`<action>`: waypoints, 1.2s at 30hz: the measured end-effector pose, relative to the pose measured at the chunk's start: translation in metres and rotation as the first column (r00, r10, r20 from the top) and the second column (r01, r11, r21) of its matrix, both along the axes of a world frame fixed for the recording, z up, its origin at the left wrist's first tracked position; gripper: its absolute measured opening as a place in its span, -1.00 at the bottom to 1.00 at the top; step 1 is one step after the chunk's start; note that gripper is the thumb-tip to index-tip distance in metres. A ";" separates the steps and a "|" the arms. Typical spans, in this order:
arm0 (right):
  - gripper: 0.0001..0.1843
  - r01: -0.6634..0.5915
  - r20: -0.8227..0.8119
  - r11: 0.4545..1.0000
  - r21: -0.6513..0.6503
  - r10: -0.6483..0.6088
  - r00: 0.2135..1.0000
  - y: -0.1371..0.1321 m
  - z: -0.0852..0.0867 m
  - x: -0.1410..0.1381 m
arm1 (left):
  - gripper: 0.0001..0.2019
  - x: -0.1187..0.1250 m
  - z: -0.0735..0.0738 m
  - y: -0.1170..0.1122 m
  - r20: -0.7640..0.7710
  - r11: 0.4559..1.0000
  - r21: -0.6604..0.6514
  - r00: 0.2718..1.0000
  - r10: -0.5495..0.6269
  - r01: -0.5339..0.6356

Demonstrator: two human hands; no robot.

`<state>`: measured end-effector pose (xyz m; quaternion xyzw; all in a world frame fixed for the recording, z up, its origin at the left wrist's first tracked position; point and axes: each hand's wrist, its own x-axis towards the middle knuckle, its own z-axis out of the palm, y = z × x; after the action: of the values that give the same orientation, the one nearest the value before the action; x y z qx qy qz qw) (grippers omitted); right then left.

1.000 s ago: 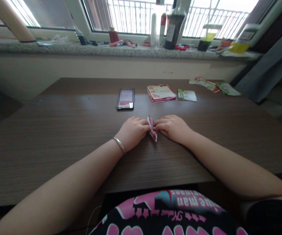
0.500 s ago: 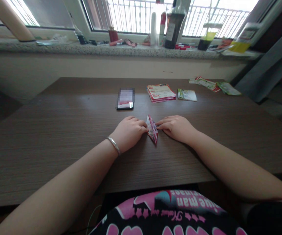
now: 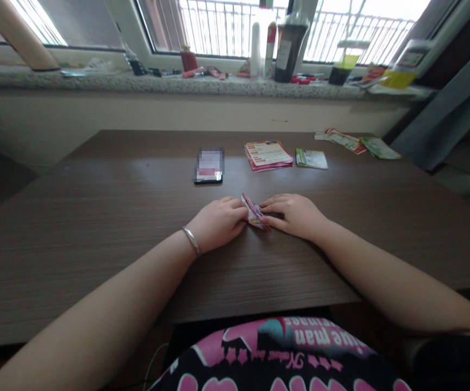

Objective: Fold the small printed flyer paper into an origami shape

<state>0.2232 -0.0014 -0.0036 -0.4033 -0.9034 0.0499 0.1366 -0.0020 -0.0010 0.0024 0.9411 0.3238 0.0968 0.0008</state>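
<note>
A small folded piece of red-and-white printed paper point(image 3: 254, 213) lies on the brown wooden table point(image 3: 96, 217), between my two hands. My left hand point(image 3: 219, 221), with a silver bangle on the wrist, has its fingers curled and pinches the paper's left side. On the paper's right side rests my right hand point(image 3: 294, 215), its fingertips pressing and gripping the folded edge. The paper is tilted, one pointed end toward the phone.
A phone point(image 3: 209, 166) lies beyond my hands. A stack of red leaflets point(image 3: 268, 155), a green card point(image 3: 311, 158) and more leaflets point(image 3: 357, 142) lie further back. Bottles and clutter stand on the stone windowsill point(image 3: 218, 84).
The folded paper has turned from upright and pointed to lower and tilted rightward between my fingers. Both hands shifted slightly but stay on it.
</note>
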 end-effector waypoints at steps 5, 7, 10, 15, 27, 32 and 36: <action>-0.52 -0.033 0.078 0.998 0.053 0.029 0.997 0.000 -0.002 -0.001 | -0.77 0.000 0.000 -0.001 0.037 0.996 0.028 0.995 -0.090 0.089; -0.51 -0.046 0.069 0.998 0.047 0.043 0.997 0.002 -0.005 0.000 | -0.77 0.001 -0.001 -0.002 0.046 0.998 0.030 0.997 -0.055 0.054; -0.49 -0.065 0.029 0.998 0.027 0.064 0.998 0.006 -0.010 0.003 | -0.79 0.002 -0.003 -0.002 0.078 0.999 0.022 0.996 0.037 -0.039; -0.48 -0.070 0.009 0.998 -0.001 0.070 0.997 0.009 -0.015 0.006 | -0.66 0.000 -0.010 0.001 0.078 0.985 0.004 0.982 0.174 -0.175; -0.47 -0.089 0.107 0.995 0.052 0.083 0.991 0.002 -0.010 0.000 | -0.63 -0.003 -0.014 0.004 0.083 0.958 -0.114 0.959 0.271 -0.261; -0.41 -0.072 0.051 0.997 0.027 0.071 0.996 0.005 -0.016 0.004 | -0.66 -0.003 -0.016 0.006 0.159 0.956 -0.171 0.951 0.264 -0.237; -0.51 -0.121 0.004 0.992 -0.028 0.121 0.993 0.007 -0.016 0.007 | -0.70 -0.001 -0.015 0.005 0.224 0.958 -0.205 0.943 0.245 -0.200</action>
<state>0.2298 0.0057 -0.0197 -0.3498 -0.9258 0.0694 0.1253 -0.0032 0.0044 -0.0129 0.8750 0.4333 0.1830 0.1147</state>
